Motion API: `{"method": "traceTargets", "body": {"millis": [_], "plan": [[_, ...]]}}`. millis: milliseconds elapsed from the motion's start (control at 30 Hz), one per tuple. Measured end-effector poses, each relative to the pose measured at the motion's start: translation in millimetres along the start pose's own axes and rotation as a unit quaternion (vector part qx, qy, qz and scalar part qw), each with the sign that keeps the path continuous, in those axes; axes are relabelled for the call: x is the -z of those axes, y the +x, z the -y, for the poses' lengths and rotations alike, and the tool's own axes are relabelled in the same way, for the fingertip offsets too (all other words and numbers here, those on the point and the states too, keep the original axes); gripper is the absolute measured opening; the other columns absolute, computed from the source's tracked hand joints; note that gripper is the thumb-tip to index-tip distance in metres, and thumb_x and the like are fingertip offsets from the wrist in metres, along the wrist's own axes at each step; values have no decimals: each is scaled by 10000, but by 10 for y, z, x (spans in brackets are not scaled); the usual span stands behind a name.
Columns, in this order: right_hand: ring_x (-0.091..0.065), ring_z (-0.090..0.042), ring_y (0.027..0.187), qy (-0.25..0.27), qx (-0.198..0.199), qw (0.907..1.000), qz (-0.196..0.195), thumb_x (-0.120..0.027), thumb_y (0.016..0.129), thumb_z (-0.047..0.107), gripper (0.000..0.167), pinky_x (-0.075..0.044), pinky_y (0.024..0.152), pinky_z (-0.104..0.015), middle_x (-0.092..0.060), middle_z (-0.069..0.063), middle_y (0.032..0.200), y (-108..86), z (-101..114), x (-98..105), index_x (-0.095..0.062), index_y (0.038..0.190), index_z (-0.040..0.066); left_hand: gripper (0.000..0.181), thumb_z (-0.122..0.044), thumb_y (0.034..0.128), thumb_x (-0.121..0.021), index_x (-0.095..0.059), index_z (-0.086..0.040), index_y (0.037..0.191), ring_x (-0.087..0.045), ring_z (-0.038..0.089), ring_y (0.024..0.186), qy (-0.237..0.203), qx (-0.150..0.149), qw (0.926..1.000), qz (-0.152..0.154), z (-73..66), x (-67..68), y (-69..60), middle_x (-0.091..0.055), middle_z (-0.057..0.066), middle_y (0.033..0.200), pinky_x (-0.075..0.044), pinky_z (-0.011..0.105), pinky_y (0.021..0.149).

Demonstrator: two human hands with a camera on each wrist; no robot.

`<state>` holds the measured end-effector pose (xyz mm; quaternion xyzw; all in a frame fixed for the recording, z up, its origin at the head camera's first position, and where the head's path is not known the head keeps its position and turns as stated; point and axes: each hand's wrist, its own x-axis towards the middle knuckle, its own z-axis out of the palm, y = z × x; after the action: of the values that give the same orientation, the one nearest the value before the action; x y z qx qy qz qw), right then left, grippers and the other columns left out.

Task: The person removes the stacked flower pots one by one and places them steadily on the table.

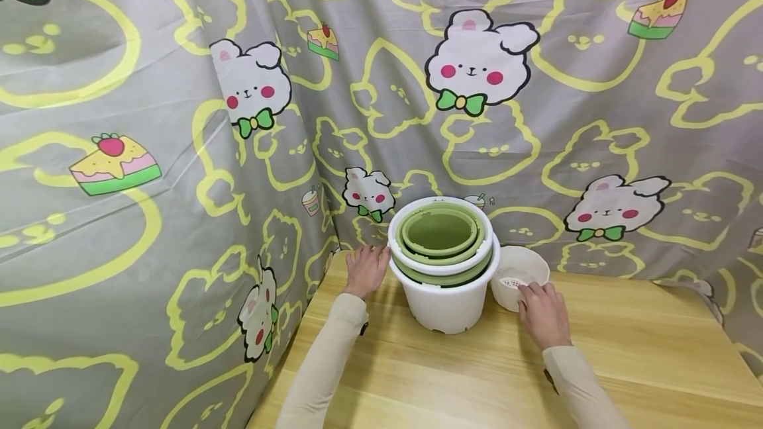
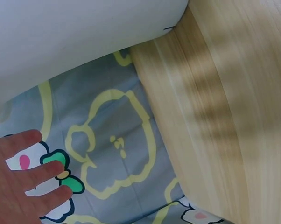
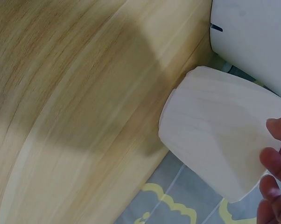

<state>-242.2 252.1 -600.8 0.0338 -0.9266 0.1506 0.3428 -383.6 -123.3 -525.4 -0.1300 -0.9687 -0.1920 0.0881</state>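
A large white pot (image 1: 446, 306) stands on the table. Nested in it are green pots (image 1: 471, 243) and another white-rimmed pot (image 1: 441, 267). Left of this stack is my left hand (image 1: 365, 270), its fingers spread and fairly straight, fingertips by the white rims; whether they touch is unclear. Right of the stack sits a small white pot (image 1: 505, 293) with a perforated bottom. At its near right side is my right hand (image 1: 545, 313). The right wrist view shows loosely bent fingers (image 3: 273, 161) in front of the small pot's outer wall, near the rim; contact is uncertain.
The wood-grain table (image 1: 632, 336) extends to the right and toward me. Behind it and along its left side hangs a grey curtain (image 1: 381, 144) printed with rabbits and cake slices. The stack and the small pot stand close together near the back edge.
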Motion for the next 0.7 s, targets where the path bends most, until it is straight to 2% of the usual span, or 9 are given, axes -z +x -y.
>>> {"method": "traceTargets", "body": {"millis": [500, 700], "plan": [[-580, -415, 911, -107, -127, 9994, 299, -822, 744, 32, 443, -424, 685, -508, -713, -193, 1039, -15, 1, -18, -715, 1167, -50, 680, -565, 1102, -166, -602, -172, 1445, -405, 442, 1468, -70, 26, 10000, 37, -10, -2, -23, -523, 170, 1536, -174, 741, 1176], [-579, -436, 962, -112, -276, 9977, 614, -806, 777, 59, 538, -412, 709, -519, -698, -236, 1153, -59, 5, -15, -655, 1283, -40, 675, -556, 1105, -169, -598, -167, 1451, -400, 454, 1470, -108, 29, 9999, 57, -22, 14, -37, -517, 178, 1539, -165, 744, 1177]]}}
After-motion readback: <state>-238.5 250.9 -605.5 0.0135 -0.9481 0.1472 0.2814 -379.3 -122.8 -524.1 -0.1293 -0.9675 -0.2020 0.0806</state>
